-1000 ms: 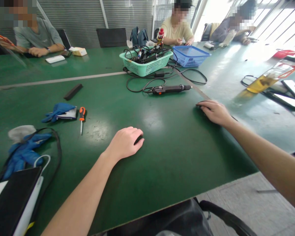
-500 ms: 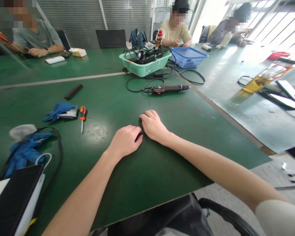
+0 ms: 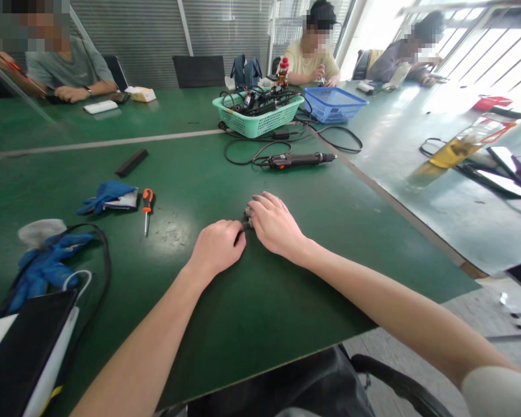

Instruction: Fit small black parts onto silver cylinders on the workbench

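Table separates right hand from near edge.

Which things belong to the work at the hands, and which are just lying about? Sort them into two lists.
In the work:
- right hand, fingers over a small dark part
- left hand, close beside it; its grip is hidden

Apparently lying about, untouched:
- orange-handled screwdriver
- black power screwdriver
- folded blue glove
- green basket
- blue basket

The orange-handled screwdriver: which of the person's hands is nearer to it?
Left. The left hand lies to the right of the orange-handled screwdriver, slightly closer to the wearer; the right hand is farther right, past the left hand, at a small dark object.
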The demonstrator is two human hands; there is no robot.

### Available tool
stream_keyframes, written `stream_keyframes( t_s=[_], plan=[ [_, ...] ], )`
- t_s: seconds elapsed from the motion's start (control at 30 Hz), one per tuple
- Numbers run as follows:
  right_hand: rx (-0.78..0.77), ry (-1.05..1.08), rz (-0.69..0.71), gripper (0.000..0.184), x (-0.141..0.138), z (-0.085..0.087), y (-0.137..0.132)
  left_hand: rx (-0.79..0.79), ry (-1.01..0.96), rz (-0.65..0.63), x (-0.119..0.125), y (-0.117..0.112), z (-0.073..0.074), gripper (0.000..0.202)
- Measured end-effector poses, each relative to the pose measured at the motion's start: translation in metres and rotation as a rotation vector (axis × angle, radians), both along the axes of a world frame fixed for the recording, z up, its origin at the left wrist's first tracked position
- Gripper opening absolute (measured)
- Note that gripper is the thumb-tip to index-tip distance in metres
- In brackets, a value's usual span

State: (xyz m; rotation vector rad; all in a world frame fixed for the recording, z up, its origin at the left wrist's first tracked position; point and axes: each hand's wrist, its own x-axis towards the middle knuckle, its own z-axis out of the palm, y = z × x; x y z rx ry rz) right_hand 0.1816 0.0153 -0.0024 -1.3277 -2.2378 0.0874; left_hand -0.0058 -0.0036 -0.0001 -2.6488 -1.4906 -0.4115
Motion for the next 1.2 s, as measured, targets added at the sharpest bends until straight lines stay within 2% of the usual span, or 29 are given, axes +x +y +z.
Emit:
stream_keyframes(
  t_s=[0.2,0.37,0.57,0.87,1.2],
  plan=[
    [0.064,0.027,0.081,0.03,0.03,-0.003,-0.01,-0.002,0.001,0.052,0.003,0.006,-0.002,0.013],
    [0.072,0.042,0.101,0.028,0.028,-0.003,-0.005,-0.009,-0.018,0.077,0.004,0.01,-0.006,0.014],
    [0.031,0.04,0.164,0.029,0.029,-0.007,0.0,-0.035,0.012,0.058,0.008,0.011,-0.003,0.019],
    [0.021,0.073,0.166,0.025,0.029,-0.007,-0.003,-0.033,0.009,0.029,0.008,0.01,-0.003,0.022],
    [0.108,0.036,0.215,0.015,0.03,-0.003,-0.007,-0.073,-0.019,0.029,0.008,0.008,0.0,0.024]
  ],
)
